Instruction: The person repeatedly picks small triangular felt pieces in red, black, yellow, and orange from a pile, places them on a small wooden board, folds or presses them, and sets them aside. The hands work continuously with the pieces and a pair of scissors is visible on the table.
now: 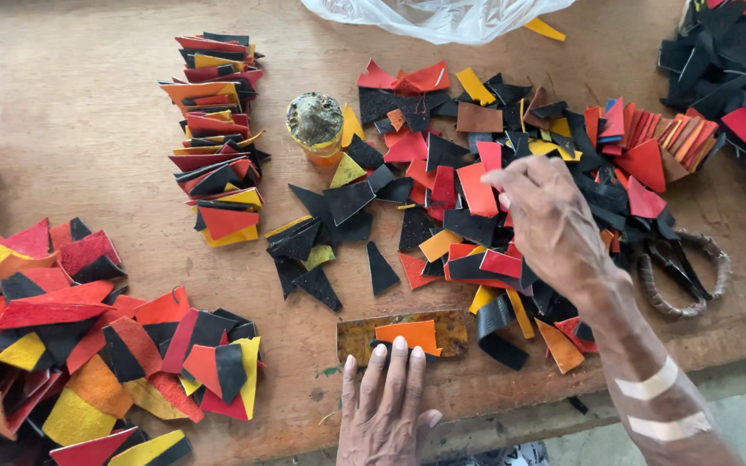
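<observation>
- Wooden table point(88, 112), worn and stained, carries everything; a clear plastic bag point(442, 17) lies at its far edge.
- Loose scraps point(442, 185) of black, red, orange and yellow leather spread across the middle, straight ahead of both hands; glued pieces point(71, 345) heap at the left, and a neat row point(216, 129) runs away from the viewer.
- Right hand point(550, 220) reaches into the scraps, fingers curled down on a red piece; whether it has gripped it I cannot tell.
- Left hand point(388, 401) lies flat and open, fingertips touching the orange piece point(407, 334).
- Orange piece sits on a small board point(446, 328) near the table's front edge, long axis left to right, just beyond the left hand and nearer to it than to the right.
- Glue jar point(315, 128) stands beyond, well apart from both hands.
</observation>
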